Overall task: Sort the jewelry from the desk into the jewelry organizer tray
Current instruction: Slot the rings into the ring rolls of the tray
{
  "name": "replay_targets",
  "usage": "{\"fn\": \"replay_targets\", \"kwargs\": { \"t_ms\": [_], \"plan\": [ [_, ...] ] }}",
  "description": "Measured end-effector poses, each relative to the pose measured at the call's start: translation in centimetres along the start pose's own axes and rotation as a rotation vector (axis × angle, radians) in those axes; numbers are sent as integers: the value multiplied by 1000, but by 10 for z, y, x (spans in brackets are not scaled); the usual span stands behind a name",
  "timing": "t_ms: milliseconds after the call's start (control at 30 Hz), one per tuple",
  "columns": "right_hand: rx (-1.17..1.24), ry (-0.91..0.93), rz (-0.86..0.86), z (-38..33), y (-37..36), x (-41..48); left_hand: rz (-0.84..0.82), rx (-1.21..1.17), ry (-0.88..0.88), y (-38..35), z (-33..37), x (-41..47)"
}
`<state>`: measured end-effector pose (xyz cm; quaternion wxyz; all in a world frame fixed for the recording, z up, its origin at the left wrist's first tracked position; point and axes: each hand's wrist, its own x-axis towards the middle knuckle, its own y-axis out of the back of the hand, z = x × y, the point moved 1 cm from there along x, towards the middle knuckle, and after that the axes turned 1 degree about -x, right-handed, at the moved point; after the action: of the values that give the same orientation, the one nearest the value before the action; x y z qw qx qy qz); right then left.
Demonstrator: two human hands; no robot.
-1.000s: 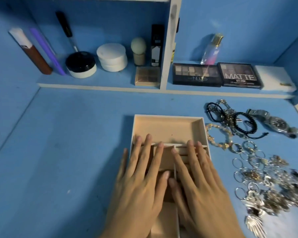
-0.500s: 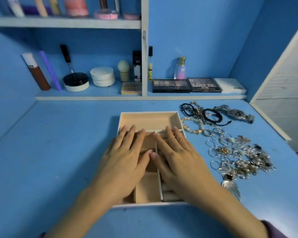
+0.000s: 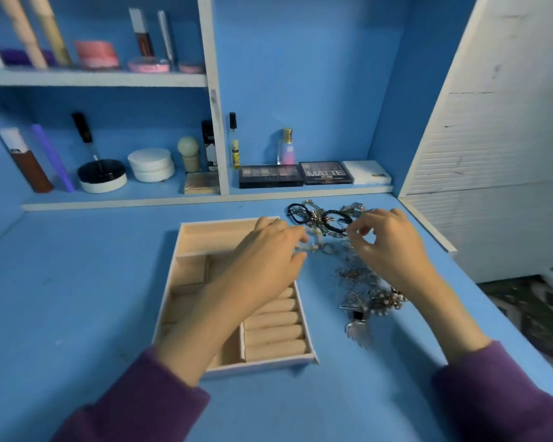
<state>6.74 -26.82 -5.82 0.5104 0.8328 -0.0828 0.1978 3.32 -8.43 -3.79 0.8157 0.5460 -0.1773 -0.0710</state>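
Beside the beige tray (image 3: 216,239), tangled silvery jewelry (image 3: 374,298)

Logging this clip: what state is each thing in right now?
organizer tray: on desk, visible compartments empty.
jewelry pile: loose on desk, right of tray.
left hand: fingers relaxed, at pile's edge.
right hand: fingers curled over pile; grip unclear.

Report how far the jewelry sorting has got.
Done: nothing; the tray compartments in view look bare. In hand: the left hand and right hand reach over the far end of the jewelry pile, right fingers curled by the black bracelets; a grip cannot be told. To do: the whole pile on the desk.
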Motion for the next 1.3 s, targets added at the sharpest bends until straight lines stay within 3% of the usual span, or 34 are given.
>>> {"fn": "replay_targets", "kwargs": {
  "t_ms": [467,600,700,800,900,1067,1300],
  "plan": [
    [-100,-44,-102,11,-11,3,-50,156,-60,-33,22,48],
    [19,-35,-21,12,-9,4,0,39,-72,-18,15,44],
    [263,-44,16,3,0,4,41,-141,-35,11,-1,24],
    [483,-10,-51,-19,6,5,79,-222,42,34,-29,-4],
    [523,96,-183,-48,0,10,81,-228,83,37,-50,-20],
    [467,243,-345,-74,-23,15,103,-218,-1,19,-62,-21],
    [428,313,-357,-65,-27,11,223,-131,-185,7,-74,-23]
  ]
}}
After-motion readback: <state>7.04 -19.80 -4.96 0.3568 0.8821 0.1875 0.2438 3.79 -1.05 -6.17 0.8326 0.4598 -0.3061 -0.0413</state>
